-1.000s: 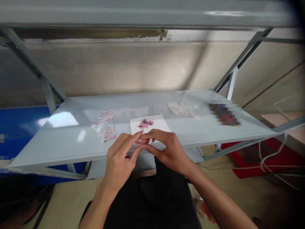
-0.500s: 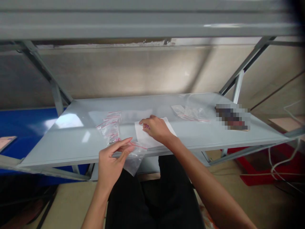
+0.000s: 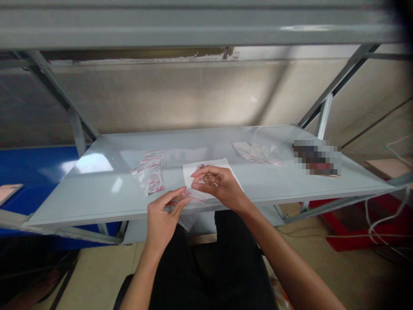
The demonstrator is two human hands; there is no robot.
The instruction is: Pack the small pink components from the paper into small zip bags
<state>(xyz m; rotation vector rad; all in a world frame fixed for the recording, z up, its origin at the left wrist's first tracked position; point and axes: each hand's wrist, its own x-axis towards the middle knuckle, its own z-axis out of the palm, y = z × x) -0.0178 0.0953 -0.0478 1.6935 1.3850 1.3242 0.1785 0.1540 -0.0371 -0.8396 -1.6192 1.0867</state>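
Observation:
My left hand (image 3: 166, 211) pinches a small clear zip bag (image 3: 189, 220) with a red line along its mouth, at the table's front edge. The bag hangs down over my lap. My right hand (image 3: 219, 183) is just right of the bag's mouth, above a white paper sheet (image 3: 190, 172). Its fingers are curled in toward the thumb; what they hold, if anything, is hidden. Past my right fingertips, part of a small heap of pink and dark pieces (image 3: 201, 166) shows on the paper; my right hand covers the rest.
Several zip bags (image 3: 149, 170), some with pink pieces inside, lie left on the grey table (image 3: 87, 193). More clear bags (image 3: 258, 154) lie to the right, near a blurred flat object (image 3: 316, 159). Metal struts (image 3: 324, 114) and an overhead beam (image 3: 193, 26) frame the table.
My hands parted; my right hand went to the heap on the paper, then drew back toward the bag's mouth. My left hand kept the bag and shifted slightly right.

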